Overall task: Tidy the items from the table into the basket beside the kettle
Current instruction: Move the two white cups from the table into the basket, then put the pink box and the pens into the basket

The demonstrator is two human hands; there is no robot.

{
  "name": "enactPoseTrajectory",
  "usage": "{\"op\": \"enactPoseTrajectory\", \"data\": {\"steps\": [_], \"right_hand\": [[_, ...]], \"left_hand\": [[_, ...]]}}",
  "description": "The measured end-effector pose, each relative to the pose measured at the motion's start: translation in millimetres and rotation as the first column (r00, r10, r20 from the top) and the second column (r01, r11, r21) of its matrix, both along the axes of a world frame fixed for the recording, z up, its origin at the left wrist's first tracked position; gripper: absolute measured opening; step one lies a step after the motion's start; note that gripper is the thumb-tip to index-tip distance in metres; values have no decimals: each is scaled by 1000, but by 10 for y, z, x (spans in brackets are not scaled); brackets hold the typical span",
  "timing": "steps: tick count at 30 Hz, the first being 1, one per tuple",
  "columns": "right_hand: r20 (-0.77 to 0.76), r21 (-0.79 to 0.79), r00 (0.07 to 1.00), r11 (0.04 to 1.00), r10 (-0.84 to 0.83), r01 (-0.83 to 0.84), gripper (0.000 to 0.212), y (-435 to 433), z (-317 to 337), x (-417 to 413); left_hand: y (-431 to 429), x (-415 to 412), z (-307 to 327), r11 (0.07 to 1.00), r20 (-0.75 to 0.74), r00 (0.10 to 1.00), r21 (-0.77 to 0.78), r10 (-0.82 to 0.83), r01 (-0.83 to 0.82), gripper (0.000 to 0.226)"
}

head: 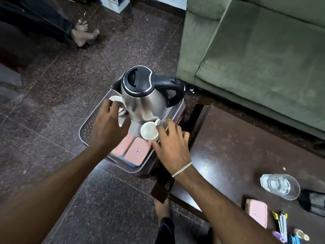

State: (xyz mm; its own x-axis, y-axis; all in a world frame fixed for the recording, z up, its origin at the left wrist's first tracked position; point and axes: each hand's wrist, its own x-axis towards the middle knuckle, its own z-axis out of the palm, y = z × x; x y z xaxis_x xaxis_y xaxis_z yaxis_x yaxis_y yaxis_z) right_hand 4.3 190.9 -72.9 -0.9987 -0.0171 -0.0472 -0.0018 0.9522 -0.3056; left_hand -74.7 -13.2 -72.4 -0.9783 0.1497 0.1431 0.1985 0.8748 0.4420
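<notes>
A grey plastic basket sits on a low stand left of the dark table. It holds a steel kettle with a black lid, two pink lidded boxes and white cups. My right hand pinches one white cup between thumb and forefinger, in front of the kettle. My left hand hovers with fingers spread over other white cups left of the kettle, partly hiding them. On the table lie a glass, a third pink box and several small tools.
A green sofa stands right behind the table and basket. Another person's bare feet rest on the floor at the far left, near a cardboard box. My own foot is by the table leg. A black mesh item lies at the table's right edge.
</notes>
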Motion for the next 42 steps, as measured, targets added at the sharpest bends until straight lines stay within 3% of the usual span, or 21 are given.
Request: {"op": "enactPoseTrajectory", "data": {"steps": [5,11,22,28,35,42], "right_hand": [[-4,-46,999,998,-41,41,52,456,42,299],[29,-39,993,993,-110,112,57,1204,2,836],[109,-59,946,947,-307,314,57,2619,-135,2130],[287,-16,825,858,-488,513,51,3180,-401,2815],[511,60,617,741,-598,669,54,3538,-756,3247],[527,68,624,760,-577,646,50,3562,-1028,3251]], "left_hand": [[478,378,176,920,80,918,92,-387,380,52],[1275,731,131,810,130,799,67,-587,583,73],[2861,1761,-279,718,329,652,140,-683,682,89],[3472,2406,-603,672,441,576,88,-688,736,97],[3817,2915,-993,675,589,544,3,-597,738,115],[3931,3050,-1150,675,567,579,-52,-587,736,109]]}}
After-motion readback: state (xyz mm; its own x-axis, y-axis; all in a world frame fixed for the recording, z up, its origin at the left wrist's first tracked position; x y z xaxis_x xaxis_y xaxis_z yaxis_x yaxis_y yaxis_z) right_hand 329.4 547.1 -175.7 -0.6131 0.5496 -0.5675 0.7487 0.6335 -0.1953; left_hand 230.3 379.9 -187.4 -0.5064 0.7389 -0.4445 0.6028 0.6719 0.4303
